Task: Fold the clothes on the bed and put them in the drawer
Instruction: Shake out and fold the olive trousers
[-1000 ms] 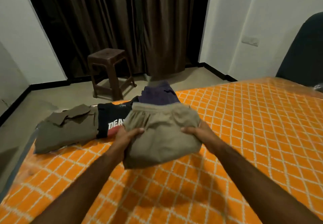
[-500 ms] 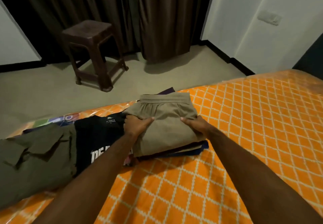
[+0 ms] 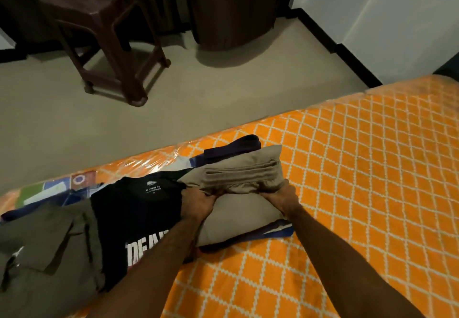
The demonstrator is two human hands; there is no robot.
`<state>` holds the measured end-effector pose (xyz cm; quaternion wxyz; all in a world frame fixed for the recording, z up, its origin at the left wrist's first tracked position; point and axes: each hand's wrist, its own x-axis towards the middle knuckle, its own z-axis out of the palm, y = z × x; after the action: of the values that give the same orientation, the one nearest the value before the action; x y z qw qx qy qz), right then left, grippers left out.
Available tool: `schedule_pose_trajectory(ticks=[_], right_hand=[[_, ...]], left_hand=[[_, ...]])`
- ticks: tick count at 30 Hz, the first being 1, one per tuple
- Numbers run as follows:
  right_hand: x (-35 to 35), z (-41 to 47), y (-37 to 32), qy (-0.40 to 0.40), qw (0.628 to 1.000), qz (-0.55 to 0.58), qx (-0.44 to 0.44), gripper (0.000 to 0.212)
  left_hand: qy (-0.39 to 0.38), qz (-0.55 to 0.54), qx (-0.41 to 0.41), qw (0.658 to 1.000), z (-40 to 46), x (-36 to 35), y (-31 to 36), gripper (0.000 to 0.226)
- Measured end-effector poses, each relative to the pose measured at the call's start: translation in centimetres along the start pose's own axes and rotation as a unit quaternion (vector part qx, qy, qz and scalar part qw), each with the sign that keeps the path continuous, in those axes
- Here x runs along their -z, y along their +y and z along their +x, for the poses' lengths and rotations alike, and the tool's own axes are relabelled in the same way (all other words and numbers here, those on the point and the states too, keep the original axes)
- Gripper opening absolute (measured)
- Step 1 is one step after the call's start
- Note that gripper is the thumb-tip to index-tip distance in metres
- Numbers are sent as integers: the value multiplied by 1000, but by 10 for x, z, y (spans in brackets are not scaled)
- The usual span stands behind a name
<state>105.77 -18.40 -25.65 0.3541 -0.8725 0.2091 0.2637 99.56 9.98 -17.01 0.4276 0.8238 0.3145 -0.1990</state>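
Both forearms reach forward from the bottom edge, elbows out of frame. Left hand (image 3: 198, 202) grips the left side of the folded beige garment (image 3: 238, 193), fingers curled into the cloth, tips hidden in the fold. Right hand (image 3: 282, 197) grips its right side, fingers tucked under the doubled-over waistband, tips hidden too. Garment tops a stack on the orange bed (image 3: 360, 193); dark blue layers (image 3: 278, 230) under it show only as edges. Left of the left hand: black printed t-shirt (image 3: 139, 218), print partly covered by the forearm, then olive cargo garment (image 3: 47, 250), cut off by the frame. Beyond: brown stool (image 3: 99, 19), top cropped, dark curtain (image 3: 233, 7).
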Motion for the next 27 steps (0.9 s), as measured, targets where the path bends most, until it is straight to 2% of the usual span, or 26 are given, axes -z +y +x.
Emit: schedule_pose_trajectory(ticks=[2,4,6,9,11,14,15,21,23,25,27], right_hand=[[6,-31,-25,15,1000,-26,-7,117],[8,-46,-40,24,999,-40,-16,114],[6,-40,-40,33,998,-46,-29,120],[-3,-20,-25,22,999,-15,-32,120],[7,-40,-43,18,1000,-6,-23,109],[21,-65,-74,-14,1000,-2,-5,66],[23,-67,-78,-31,1000,1,-7,60],[32,-70,-77,-77,995,69,4,58],[34,-83,-75,-74,991,113,-1,60],[41,-106,-66,-89,981,169,-29,63],[54,-141,-52,-124,961,239,-62,73]], left_hand=[[1,38,9,999,-6,3,10,88],[-5,48,29,998,-3,-1,9,90],[-16,70,19,997,4,-4,12,88],[-25,88,27,995,12,-4,8,88],[-28,90,15,995,13,-6,6,91],[-34,110,2,993,24,-6,-1,92],[-38,130,3,991,28,-6,-7,88],[-59,177,-28,982,30,-4,-9,55],[-65,148,-33,986,28,3,-8,54],[-89,44,-43,994,13,15,-4,54],[-128,-80,-73,986,-35,34,5,52]])
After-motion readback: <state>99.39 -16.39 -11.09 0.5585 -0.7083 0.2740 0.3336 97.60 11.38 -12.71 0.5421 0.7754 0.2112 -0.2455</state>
